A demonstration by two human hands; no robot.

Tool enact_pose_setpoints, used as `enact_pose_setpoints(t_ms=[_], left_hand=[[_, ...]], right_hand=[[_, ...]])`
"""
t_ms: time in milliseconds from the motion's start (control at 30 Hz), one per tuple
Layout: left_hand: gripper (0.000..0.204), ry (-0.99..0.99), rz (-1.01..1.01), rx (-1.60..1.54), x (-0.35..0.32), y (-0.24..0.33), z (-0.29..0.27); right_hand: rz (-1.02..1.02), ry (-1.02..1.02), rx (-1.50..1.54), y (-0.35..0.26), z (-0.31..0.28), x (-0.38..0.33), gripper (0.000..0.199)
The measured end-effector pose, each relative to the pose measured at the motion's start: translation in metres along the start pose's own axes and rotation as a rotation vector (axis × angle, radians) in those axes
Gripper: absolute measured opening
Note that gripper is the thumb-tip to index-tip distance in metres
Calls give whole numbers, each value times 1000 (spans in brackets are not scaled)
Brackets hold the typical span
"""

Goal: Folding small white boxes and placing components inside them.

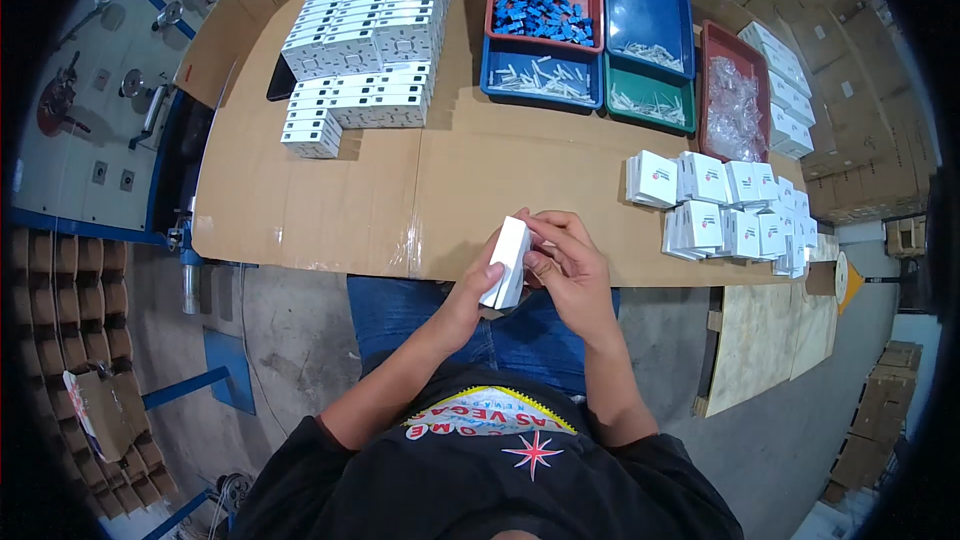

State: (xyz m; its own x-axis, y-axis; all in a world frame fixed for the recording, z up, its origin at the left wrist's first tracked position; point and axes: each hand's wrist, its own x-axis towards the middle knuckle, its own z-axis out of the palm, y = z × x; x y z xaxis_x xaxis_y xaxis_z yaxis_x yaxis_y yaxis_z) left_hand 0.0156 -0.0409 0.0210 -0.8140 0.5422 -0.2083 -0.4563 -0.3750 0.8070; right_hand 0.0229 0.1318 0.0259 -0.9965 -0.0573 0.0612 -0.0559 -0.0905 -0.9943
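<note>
A small white box (508,262) is held upright above my lap, close to the table's near edge. Closed around its left side is my left hand (463,302), with the thumb on the near face. My right hand (578,283) is closed at the box's right side, its bent fingers and thumb touching it near the top. What those right fingertips pinch is partly hidden behind the box.
Stacked white boxes (375,15) rise at the table's far left. Trays hold blue pieces (540,15), white plugs or pins (540,78) and clear plastic bags (732,105). White packets (700,225) stand in rows at right. Cardboard (300,190) covers the table.
</note>
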Motion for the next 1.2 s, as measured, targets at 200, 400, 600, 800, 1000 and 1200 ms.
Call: enact_pose_setpoints(t_ms=[200, 400, 600, 800, 1000, 1200], left_hand=[[85, -12, 235, 112, 6, -4, -7], [90, 53, 474, 456, 7, 3, -12], [113, 129, 649, 502, 9, 2, -12], [117, 272, 525, 708, 4, 17, -18], [111, 315, 464, 656, -1, 12, -24], [111, 382, 561, 574, -1, -4, -37]], right_hand=[[-15, 115, -180, -18, 6, -2, 48], [307, -70, 183, -12, 14, -11, 62], [217, -191, 198, -10, 30, -12, 65], [193, -167, 301, -2, 41, -7, 70], [327, -175, 341, 14, 46, -6, 76], [478, -187, 398, 13, 57, -9, 85]])
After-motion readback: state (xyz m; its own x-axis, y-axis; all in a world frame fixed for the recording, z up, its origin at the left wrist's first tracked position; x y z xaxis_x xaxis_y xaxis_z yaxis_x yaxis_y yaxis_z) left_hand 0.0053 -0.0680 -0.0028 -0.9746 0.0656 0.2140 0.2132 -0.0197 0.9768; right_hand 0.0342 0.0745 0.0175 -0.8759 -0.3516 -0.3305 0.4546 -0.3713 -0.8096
